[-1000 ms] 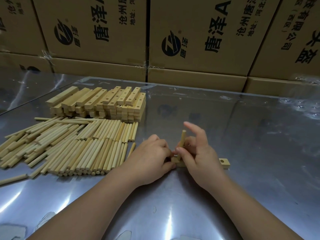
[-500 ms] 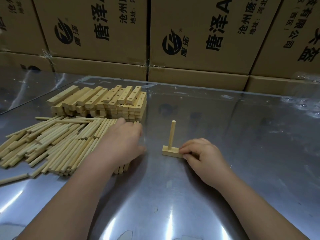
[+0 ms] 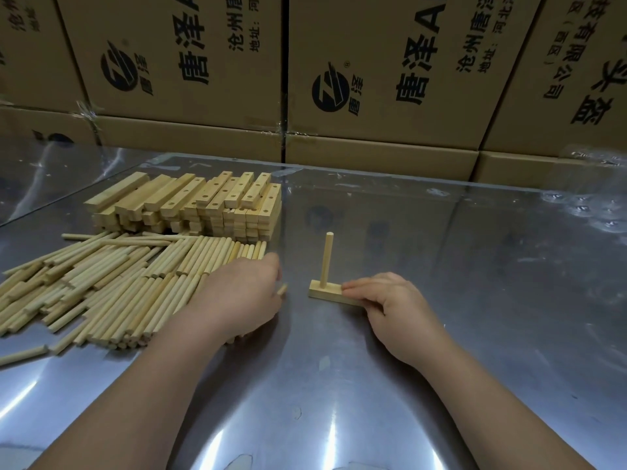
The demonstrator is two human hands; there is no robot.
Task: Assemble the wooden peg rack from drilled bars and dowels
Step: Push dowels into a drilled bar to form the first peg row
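One peg is in and you're going for the second: the drilled bar (image 3: 322, 293) lies flat on the steel table (image 3: 492, 317) in front of you, with a standing dowel (image 3: 327, 259) upright in the hole near its left end. Your right hand (image 3: 393, 300) pins that bar down, fingers curled over its top and thumb on the near edge, covering everything right of the peg, so I can't see the remaining holes. Your left hand (image 3: 237, 296) is down on the right edge of the loose dowel pile (image 3: 101, 279), fingers curled, and the tip of a fresh dowel (image 3: 282, 289) pokes out past them toward the bar; it looks gripped, though the hand hides most of it. Behind the pile sits the stack of spare bars (image 3: 203, 205), untouched, holes facing up. By my reading the rack is barely begun. Next you'll need to lift that dowel clear of its neighbours, stand it up, slide your right fingers back to bare the next hole, and press it straight down without knocking the first peg. Behind it all, the cardboard boxes (image 3: 176, 62) carry a round black logo with ®, big characters 唐泽, smaller 沧州唐泽 and 地址:河北, a cropped Latin "A", and at far right 有限公司 and 头盔.
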